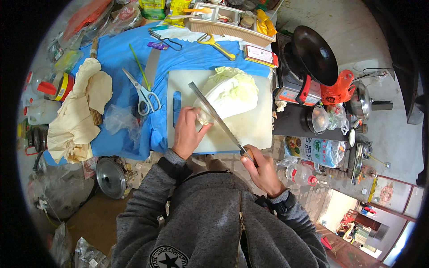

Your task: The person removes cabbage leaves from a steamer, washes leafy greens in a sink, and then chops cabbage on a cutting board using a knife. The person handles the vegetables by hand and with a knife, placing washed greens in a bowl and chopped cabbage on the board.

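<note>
On a white cutting board (248,134) lies a pale Chinese cabbage (234,93), its leafy top pointing up and right. My left hand (187,132) pinches the stem end (203,117) between thumb and fingers at the cabbage's lower left. My right hand (263,169) grips the handle of a kitchen knife (218,119), near the board's lower edge. The blade slants across the board, between the stem end and the rest of the cabbage. Whether the stem end is fully severed is hidden by the blade.
Scissors (144,95), a yellow peeler (216,45) and crumpled brown paper (80,107) lie on the blue table cover (120,60). A compartmented organizer (231,30) stands at the back. To the right, a black wok (315,55) sits over a cooker (295,90).
</note>
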